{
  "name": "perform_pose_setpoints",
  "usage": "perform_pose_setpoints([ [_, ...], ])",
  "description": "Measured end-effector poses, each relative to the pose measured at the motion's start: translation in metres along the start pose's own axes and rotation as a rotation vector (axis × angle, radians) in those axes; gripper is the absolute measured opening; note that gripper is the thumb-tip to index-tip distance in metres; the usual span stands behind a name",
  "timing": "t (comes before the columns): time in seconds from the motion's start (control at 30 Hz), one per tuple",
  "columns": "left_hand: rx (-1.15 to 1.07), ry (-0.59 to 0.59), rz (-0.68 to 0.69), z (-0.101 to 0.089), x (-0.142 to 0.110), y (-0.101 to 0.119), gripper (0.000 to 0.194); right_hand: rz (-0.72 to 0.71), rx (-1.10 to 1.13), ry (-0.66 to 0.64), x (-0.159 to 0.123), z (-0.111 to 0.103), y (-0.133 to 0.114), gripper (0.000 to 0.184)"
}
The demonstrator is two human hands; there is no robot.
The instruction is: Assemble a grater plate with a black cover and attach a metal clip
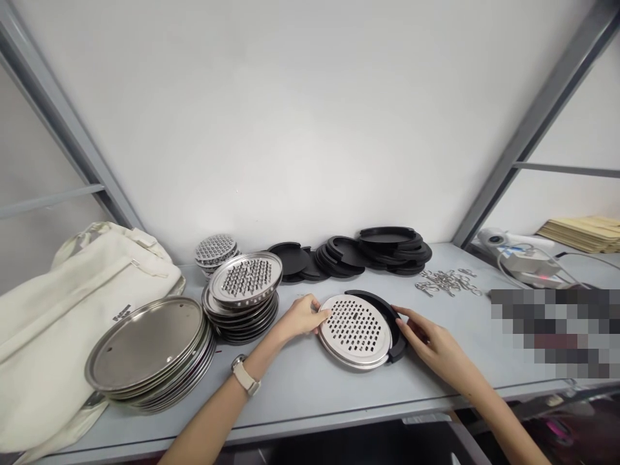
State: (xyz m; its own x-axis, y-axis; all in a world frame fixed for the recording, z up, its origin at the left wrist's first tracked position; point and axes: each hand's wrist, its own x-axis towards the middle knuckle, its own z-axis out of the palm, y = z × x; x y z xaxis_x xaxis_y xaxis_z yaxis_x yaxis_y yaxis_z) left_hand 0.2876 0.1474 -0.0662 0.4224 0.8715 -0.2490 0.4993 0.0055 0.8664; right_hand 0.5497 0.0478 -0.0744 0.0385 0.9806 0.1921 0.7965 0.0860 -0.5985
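A round metal grater plate [356,329] with rows of holes lies over a black round plastic tray [393,320], whose raised curved rim shows along the right side. My left hand [304,316], with a watch on its wrist, grips the plate's left edge between thumb and fingers. On the opposite side, the fingers of my right hand [429,336] hold the tray's rim. The plate's left part extends past the tray. A stack of grater plates [248,278] stands left of my left hand. Behind the pieces, several more black trays [343,255] lie piled against the wall.
Stacked plain metal discs [150,342] and a cream bag [121,271] occupy the left of the grey table [300,400]. Small metal clips [448,282] are heaped at the right. Beyond them are a white device [527,261] with cables and thin wooden boards [584,232].
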Motion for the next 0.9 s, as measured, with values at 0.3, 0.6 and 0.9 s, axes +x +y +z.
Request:
perform_pose_setpoints([
  [0.3, -0.052, -0.040, 0.029, -0.002, -0.004, 0.004, 0.027, -0.045, 0.000, -0.009, 0.000, -0.001, -0.003, 0.049],
  [0.6, -0.072, -0.017, 0.073, 0.002, 0.003, -0.003, 0.029, -0.042, 0.000, -0.024, 0.003, 0.004, -0.006, 0.049],
  [0.9, 0.025, -0.036, 0.118, -0.008, 0.003, -0.002, 0.040, -0.011, 0.071, 0.088, -0.001, 0.014, -0.007, 0.047],
])
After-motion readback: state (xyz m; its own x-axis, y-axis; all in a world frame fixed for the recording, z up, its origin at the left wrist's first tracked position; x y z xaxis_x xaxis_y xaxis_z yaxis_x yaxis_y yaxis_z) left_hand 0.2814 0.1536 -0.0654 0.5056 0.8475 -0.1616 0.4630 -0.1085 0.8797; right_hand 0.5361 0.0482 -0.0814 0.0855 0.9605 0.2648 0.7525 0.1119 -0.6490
